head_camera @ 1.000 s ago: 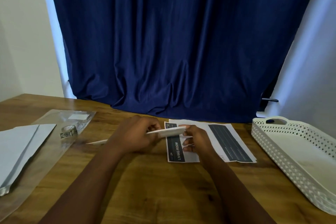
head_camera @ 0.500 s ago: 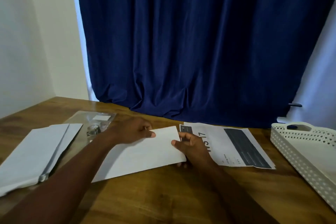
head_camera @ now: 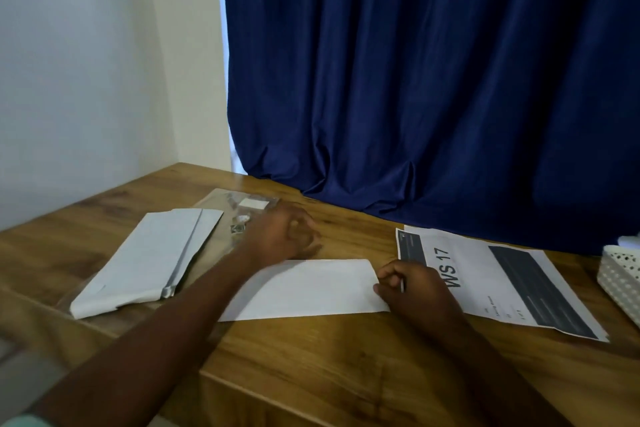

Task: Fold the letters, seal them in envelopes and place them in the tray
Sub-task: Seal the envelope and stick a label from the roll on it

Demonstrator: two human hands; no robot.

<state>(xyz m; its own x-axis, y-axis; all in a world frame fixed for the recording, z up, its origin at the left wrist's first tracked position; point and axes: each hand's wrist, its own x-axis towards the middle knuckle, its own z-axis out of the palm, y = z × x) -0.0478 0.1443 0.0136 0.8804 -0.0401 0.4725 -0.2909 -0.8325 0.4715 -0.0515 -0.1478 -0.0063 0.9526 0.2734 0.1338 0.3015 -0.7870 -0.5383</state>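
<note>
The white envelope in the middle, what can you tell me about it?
The plain white paper envelope lies flat on the brown wooden table, long side running left to right, slightly slanted. Its visible face is blank; no flap shows. The right hand rests curled at its right end, and the left forearm crosses over its left part. The printed sheet lies just to its right.

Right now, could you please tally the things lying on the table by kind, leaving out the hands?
White envelope, lying apart in the middle: 1, the envelope
Envelope stack: 1, the envelope stack; the number inside cannot be told
Printed letter sheets: 1 showing, the printed sheet
Clear plastic bags: 1, the plastic bag
White perforated trays: 1, the tray
Total: 5
</note>
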